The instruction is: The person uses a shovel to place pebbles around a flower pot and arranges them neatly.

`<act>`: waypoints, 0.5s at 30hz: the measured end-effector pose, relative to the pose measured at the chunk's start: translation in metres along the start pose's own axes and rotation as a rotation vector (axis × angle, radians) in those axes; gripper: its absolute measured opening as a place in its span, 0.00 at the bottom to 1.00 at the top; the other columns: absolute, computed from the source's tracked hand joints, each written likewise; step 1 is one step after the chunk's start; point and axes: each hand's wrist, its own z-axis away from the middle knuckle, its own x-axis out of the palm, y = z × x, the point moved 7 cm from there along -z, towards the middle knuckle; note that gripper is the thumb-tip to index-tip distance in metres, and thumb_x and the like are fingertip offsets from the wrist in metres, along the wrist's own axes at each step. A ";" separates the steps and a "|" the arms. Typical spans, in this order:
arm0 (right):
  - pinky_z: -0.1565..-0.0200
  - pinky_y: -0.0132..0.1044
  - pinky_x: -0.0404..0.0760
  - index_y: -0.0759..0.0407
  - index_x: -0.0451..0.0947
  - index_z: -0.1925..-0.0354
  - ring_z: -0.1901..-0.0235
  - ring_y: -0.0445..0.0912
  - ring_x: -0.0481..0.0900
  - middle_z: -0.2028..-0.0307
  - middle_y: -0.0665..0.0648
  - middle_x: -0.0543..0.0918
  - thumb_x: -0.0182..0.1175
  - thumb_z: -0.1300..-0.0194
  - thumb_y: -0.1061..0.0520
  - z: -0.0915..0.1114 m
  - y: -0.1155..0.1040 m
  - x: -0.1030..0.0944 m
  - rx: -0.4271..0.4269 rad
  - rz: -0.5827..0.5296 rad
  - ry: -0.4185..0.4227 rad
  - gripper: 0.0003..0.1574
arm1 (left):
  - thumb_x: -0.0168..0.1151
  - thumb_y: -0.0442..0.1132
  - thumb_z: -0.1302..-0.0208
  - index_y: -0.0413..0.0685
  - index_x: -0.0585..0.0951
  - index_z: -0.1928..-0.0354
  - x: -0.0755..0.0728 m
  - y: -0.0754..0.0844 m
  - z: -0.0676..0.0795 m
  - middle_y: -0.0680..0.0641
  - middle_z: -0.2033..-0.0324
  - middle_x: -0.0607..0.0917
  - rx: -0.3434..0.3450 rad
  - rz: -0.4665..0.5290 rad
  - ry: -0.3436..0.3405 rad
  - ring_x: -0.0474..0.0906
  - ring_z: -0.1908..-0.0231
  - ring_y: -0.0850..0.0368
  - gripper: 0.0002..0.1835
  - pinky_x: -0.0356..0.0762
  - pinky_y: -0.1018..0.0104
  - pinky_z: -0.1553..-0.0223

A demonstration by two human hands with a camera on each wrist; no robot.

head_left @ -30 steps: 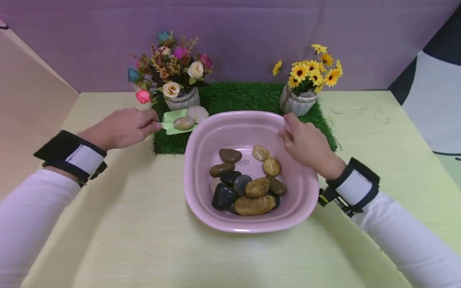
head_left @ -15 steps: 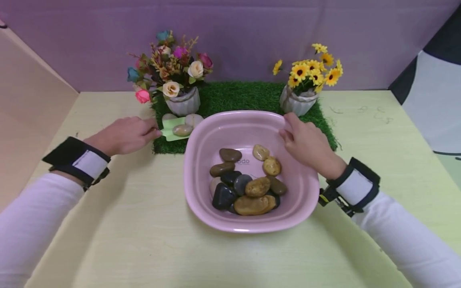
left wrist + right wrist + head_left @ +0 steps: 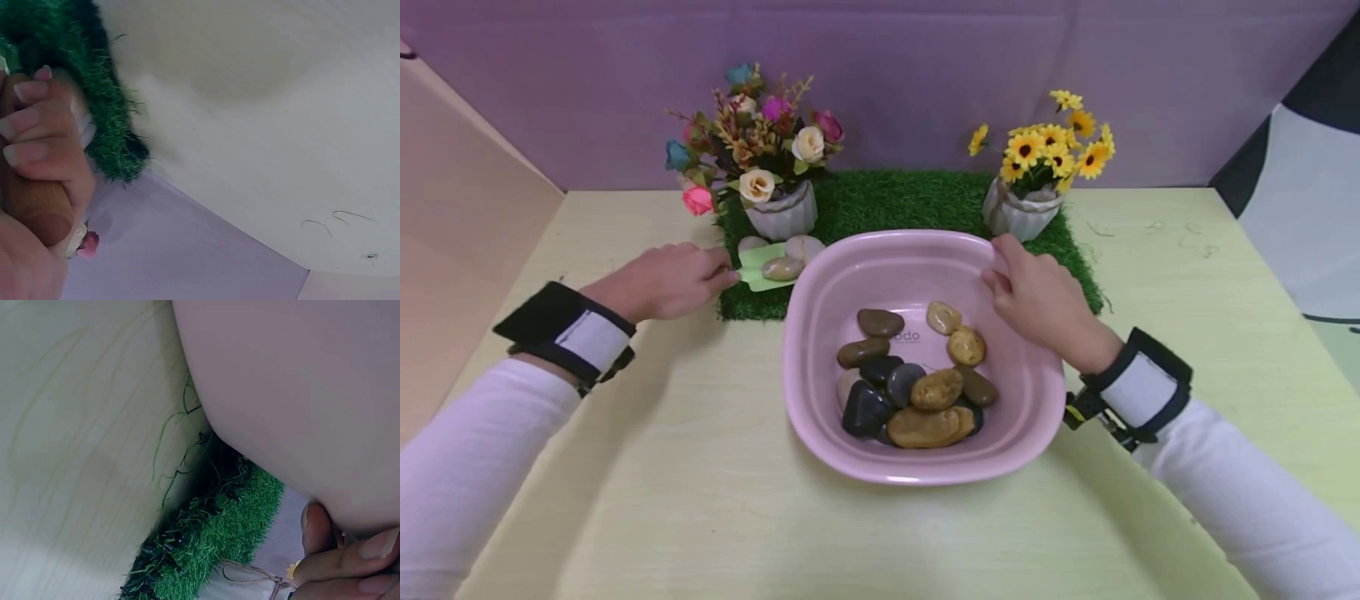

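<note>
My left hand point(image 3: 681, 281) grips a small trowel; its light green blade point(image 3: 754, 281) shows in the head view and its wooden handle point(image 3: 40, 212) in the left wrist view. A tan oval stone point(image 3: 781, 268) lies on the blade. Two pale stones sit just behind it, a larger one point(image 3: 805, 247) by the basin and a smaller one point(image 3: 751, 243) partly hidden by the blade. My right hand point(image 3: 1043, 302) holds the rim of a pink basin point(image 3: 808, 392) at its far right corner. Several brown, black, grey and yellowish stones point(image 3: 925, 427) lie inside the basin.
Artificial grass point(image 3: 895, 196) lies behind and partly under the basin. On it stand a pot of mixed flowers point(image 3: 782, 212) at left and a pot of yellow flowers point(image 3: 1022, 212) at right. A purple backdrop point(image 3: 910, 92) rises behind the pale wooden table point(image 3: 715, 467).
My left hand and the trowel have come slightly nearer to me, the tan stone with them. The small pale stone behind the blade has come into view. My right hand and the basin stay put.
</note>
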 end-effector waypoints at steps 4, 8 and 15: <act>0.83 0.38 0.69 0.64 0.65 0.38 0.84 0.49 0.74 0.77 0.60 0.74 0.49 0.25 0.54 0.000 0.001 0.000 -0.001 0.001 0.001 0.22 | 0.43 0.47 0.23 0.44 0.75 0.63 -0.002 0.001 -0.003 0.47 0.76 0.75 0.000 -0.006 -0.023 0.72 0.75 0.53 0.17 0.70 0.58 0.69; 0.83 0.37 0.69 0.64 0.65 0.39 0.84 0.49 0.74 0.77 0.60 0.74 0.50 0.26 0.55 0.000 0.001 -0.001 -0.006 0.005 0.011 0.22 | 0.43 0.48 0.23 0.43 0.77 0.60 -0.004 0.003 -0.006 0.46 0.73 0.77 -0.003 -0.020 -0.048 0.75 0.72 0.52 0.18 0.73 0.53 0.65; 0.83 0.37 0.69 0.63 0.65 0.39 0.84 0.50 0.74 0.77 0.60 0.74 0.50 0.26 0.56 0.000 0.001 -0.001 -0.006 0.011 0.016 0.22 | 0.43 0.48 0.23 0.42 0.79 0.56 -0.012 0.008 -0.009 0.45 0.66 0.81 -0.019 -0.003 -0.114 0.77 0.68 0.52 0.19 0.73 0.53 0.63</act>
